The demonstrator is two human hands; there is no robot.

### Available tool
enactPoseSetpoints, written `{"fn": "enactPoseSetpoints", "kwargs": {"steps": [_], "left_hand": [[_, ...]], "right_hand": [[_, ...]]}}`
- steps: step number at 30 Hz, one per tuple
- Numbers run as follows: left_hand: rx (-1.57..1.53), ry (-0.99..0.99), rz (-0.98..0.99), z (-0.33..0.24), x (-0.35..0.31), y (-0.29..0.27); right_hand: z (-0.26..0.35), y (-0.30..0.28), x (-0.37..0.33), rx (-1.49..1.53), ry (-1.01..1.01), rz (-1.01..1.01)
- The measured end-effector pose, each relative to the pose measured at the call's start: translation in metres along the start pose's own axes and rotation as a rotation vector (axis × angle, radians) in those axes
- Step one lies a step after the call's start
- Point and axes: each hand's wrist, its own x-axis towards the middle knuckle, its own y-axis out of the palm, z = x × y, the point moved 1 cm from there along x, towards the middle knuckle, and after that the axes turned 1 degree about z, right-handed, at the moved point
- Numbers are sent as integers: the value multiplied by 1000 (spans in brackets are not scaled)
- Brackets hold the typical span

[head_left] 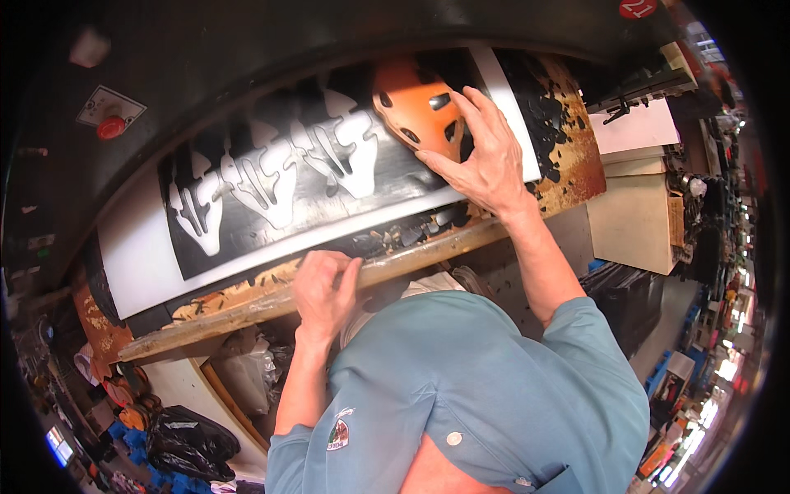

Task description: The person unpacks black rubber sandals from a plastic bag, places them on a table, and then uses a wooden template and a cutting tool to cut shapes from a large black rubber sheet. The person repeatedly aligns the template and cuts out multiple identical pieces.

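My right hand (489, 156) is closed on the right side of an orange cutting die (421, 105), a rounded plate with dark slots through it. Thumb and fingertips are at its edges. The die sits at the right end of a black sheet (263, 224), from which several pronged shapes have been cut, so white shows through the gaps. Under the sheet lies a long white board (141, 239). My left hand (326, 288) rests by the bench's wooden front rail (403, 262), its fingers curled in and no object visible in them.
A dark machine body (247, 41) overhangs the work, with a red push button (110, 126) at left. Black scraps (411, 234) litter the strip before the board. Beige boxes (632, 212) stand at right, and a black plastic bag (191, 443) lies low at left.
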Motion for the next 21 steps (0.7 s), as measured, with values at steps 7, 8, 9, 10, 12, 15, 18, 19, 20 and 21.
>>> {"fn": "enactPoseSetpoints", "kwargs": {"steps": [7, 8, 9, 10, 12, 15, 18, 19, 20, 21], "left_hand": [[-151, 142, -52, 0, 119, 28], [-116, 134, -44, 7, 141, 37], [-61, 123, -8, 15, 161, 49], [-9, 93, 25, 22, 176, 60], [155, 119, 91, 34, 195, 80], [254, 150, 158, 44, 195, 94], [255, 153, 179, 47, 189, 93], [255, 151, 172, 47, 190, 91], [258, 153, 177, 46, 191, 90], [283, 155, 170, 44, 193, 88]], "right_hand": [[-15, 19, 46, -95, 85, 387], [-16, 30, 46, -133, 126, 473], [-19, 35, 45, -108, 113, 394], [-22, 41, 42, -122, 187, 441], [-28, 49, 39, -74, 187, 340], [-38, 50, 39, -9, 178, 376], [-46, 37, 47, 126, 221, 399], [-50, 30, 52, 182, 213, 407], [-55, 21, 59, 252, 250, 412], [-60, 13, 65, 488, 326, 420]]}}
